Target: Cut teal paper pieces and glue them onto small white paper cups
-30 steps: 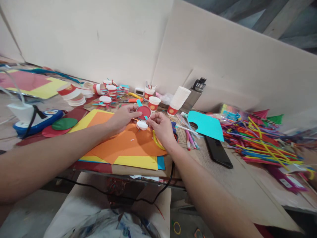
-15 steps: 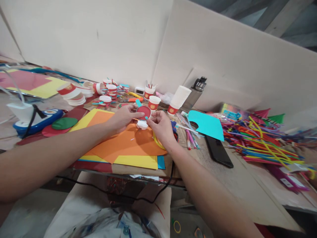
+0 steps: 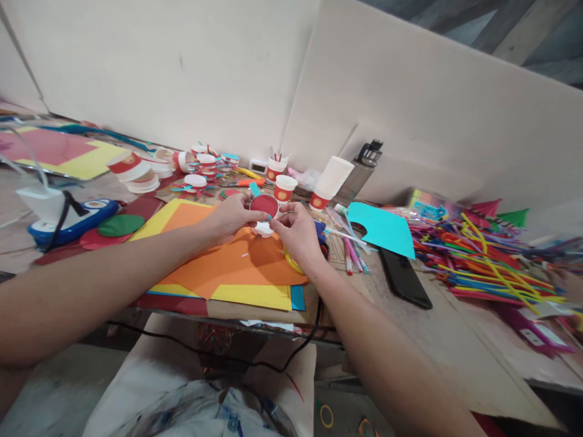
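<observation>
Between my two hands is a small round piece with a red face (image 3: 263, 207) and light blue tabs at its top and lower edge. My left hand (image 3: 231, 216) grips it from the left, thumb near the lower blue tab. On its right side, my right hand (image 3: 295, 229) has its fingers pinched at the rim. Just beneath the red piece is a white round object (image 3: 263, 229); what supports it is unclear. Both hands are above orange paper (image 3: 218, 261), which lies on yellow paper (image 3: 255, 295).
Paper cups (image 3: 285, 189), a cup stack (image 3: 334, 178) and a bottle (image 3: 359, 173) stand behind. Finished-looking cup pieces (image 3: 206, 165) sit back left. A phone (image 3: 404, 279), blue paper (image 3: 382, 228) and pipe cleaners (image 3: 492, 261) lie right. A black cable (image 3: 303, 346) hangs at the front edge.
My left thumb has shifted slightly to the right along the red piece, towards its lower blue tab. Both hands keep their hold, and the view has moved slightly.
</observation>
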A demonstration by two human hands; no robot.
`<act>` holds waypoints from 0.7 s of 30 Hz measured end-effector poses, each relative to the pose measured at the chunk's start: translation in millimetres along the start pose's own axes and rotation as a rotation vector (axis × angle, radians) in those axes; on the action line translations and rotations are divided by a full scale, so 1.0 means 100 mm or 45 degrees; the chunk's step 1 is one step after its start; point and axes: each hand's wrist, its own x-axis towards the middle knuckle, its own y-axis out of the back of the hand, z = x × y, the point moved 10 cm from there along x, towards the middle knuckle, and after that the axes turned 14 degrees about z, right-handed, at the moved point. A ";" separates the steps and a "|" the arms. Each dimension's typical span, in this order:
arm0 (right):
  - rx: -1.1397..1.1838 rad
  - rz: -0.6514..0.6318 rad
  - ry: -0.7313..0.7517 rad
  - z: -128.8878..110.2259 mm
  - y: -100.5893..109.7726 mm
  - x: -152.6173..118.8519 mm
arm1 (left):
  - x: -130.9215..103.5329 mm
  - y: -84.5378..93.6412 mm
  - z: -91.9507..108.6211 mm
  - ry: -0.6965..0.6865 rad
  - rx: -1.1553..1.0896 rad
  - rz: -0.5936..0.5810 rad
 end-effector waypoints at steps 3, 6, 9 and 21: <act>-0.026 -0.025 0.004 0.00 -0.01 -0.01 | 0.00 0.02 0.00 0.013 0.002 0.039; 0.036 -0.051 -0.015 0.00 -0.04 -0.01 | 0.00 0.03 -0.01 0.052 -0.032 0.054; 0.188 -0.011 -0.080 0.00 -0.01 0.02 | 0.02 0.05 -0.04 0.127 -0.109 0.071; 0.349 0.026 -0.360 0.18 -0.01 0.01 | 0.06 0.06 -0.13 0.287 -0.217 0.072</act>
